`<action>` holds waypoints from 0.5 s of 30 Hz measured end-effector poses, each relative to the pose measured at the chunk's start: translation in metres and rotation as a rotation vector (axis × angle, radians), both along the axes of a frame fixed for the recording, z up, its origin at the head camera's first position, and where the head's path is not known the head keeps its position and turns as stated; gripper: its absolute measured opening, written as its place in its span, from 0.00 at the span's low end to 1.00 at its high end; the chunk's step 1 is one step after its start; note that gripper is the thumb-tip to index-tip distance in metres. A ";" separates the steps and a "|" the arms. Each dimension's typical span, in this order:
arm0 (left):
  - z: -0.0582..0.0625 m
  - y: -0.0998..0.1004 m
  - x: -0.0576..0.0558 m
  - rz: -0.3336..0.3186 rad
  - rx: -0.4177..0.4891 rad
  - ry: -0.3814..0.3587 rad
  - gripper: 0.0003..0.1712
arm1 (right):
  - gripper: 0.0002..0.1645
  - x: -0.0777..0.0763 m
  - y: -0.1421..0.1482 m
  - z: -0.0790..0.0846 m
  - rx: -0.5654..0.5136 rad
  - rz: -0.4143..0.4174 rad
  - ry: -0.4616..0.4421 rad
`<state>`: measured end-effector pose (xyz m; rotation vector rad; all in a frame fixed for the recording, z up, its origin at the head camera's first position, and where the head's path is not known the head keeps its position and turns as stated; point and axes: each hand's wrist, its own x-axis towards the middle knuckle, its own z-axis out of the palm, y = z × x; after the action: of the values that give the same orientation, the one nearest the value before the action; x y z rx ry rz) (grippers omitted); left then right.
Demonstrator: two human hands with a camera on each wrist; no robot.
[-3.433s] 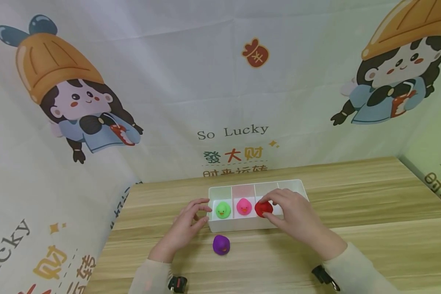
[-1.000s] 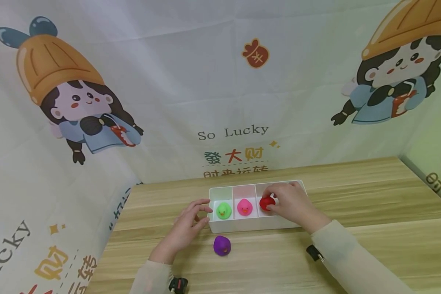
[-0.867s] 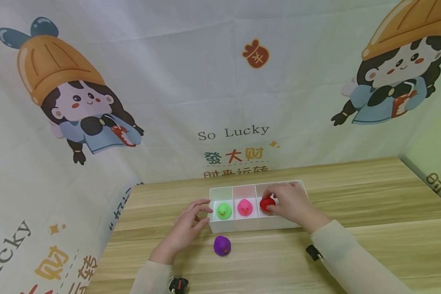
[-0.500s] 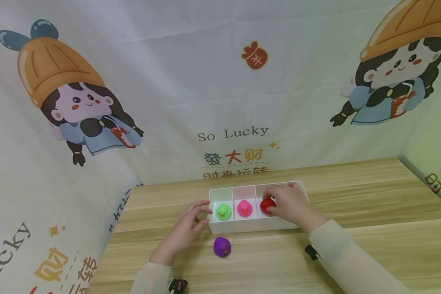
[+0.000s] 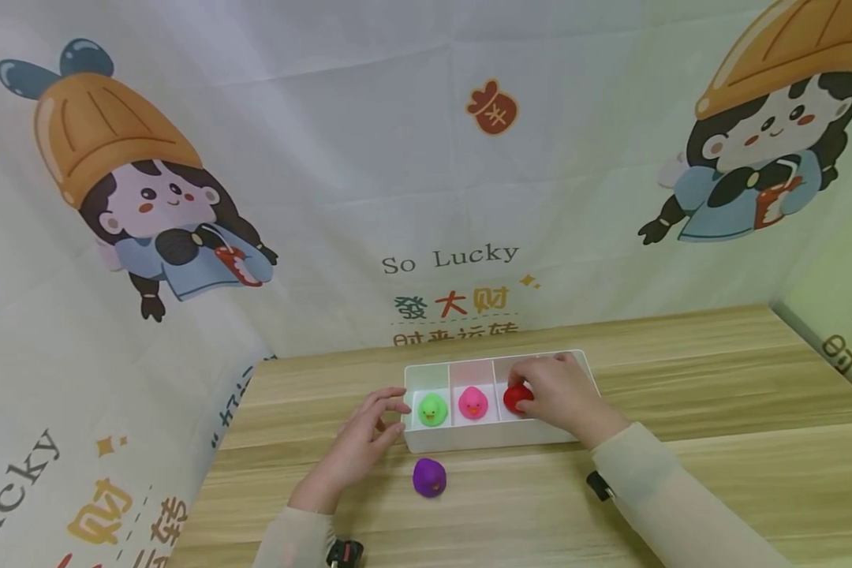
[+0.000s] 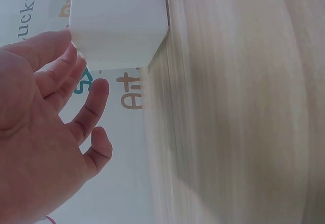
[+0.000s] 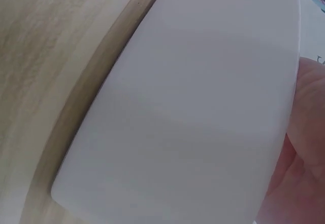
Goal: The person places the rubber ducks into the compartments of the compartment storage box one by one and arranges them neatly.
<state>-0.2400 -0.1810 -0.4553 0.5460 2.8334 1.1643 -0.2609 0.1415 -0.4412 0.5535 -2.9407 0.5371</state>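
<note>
In the head view, a long white divided box stands on the table. A green rubber duck sits in its leftmost compartment, with a pink duck in the one beside it. My right hand pinches a red duck inside the third compartment; fingers cover its right side. My left hand is at the box's left end, fingers relaxed and fingertips right at the rim. The left wrist view shows those fingertips along the box's edge. A purple duck lies on the table before the box.
The wooden table extends to both sides of the box. A printed cloth hangs behind it and along the sides. My right hand hides most of the rightmost compartment. The box wall fills much of the right wrist view.
Since the earliest frame, my right hand has brought the red duck slightly right and back within the third compartment. In the last second it has barely moved. My left hand stays at the box's end.
</note>
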 end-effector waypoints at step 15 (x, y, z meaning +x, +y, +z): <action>-0.001 0.000 0.001 0.001 -0.012 0.017 0.10 | 0.11 0.001 0.002 0.007 -0.090 0.043 -0.073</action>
<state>-0.2390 -0.1808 -0.4564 0.5569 2.8532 1.1474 -0.2600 0.1431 -0.4339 0.6000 -2.9600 0.7056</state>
